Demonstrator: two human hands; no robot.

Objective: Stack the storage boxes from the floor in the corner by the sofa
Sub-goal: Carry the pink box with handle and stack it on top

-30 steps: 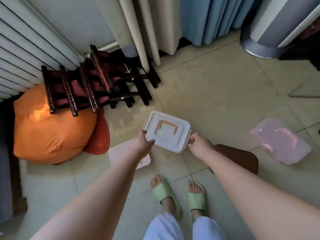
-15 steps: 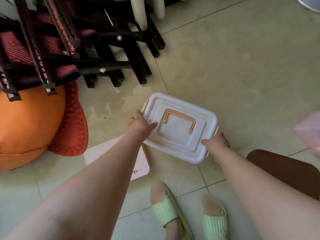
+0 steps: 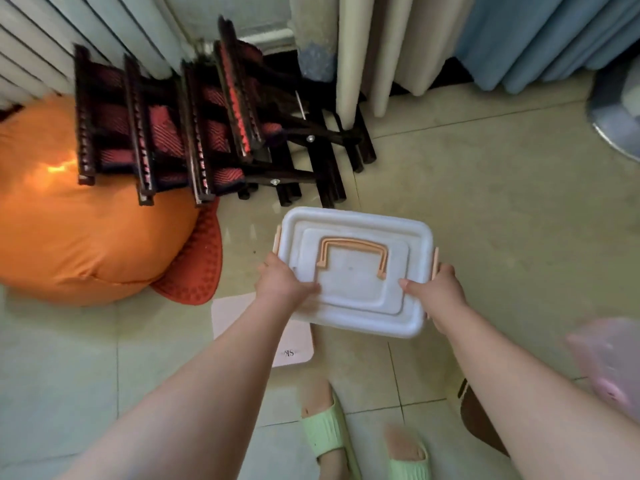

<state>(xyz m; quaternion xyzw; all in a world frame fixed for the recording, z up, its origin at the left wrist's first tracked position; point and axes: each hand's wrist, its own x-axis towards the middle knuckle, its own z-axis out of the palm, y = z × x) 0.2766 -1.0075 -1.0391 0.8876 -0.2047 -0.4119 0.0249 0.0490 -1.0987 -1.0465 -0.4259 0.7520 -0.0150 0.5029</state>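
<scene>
We hold a white storage box (image 3: 353, 271) between both hands, its lid facing up at us with the orange handle (image 3: 353, 252) lying flat on top. Our left hand (image 3: 282, 282) grips the box's left edge, thumb pressed onto the lid and fingers curled under out of sight; our right hand (image 3: 438, 289) grips the right edge the same way, thumb on the lid beside an orange side clip (image 3: 435, 261). The box sits above the tiled floor (image 3: 485, 202), just in front of the folded dark wooden stools (image 3: 207, 140) leaning by the radiator (image 3: 52, 46). An orange cushion (image 3: 69, 220) lies to the left. A pink storage box (image 3: 613, 365), blurred, lies at the right edge. A pale flat board (image 3: 242, 317) lies on the floor under our left wrist. Green slippers (image 3: 325, 434) show below.
</scene>
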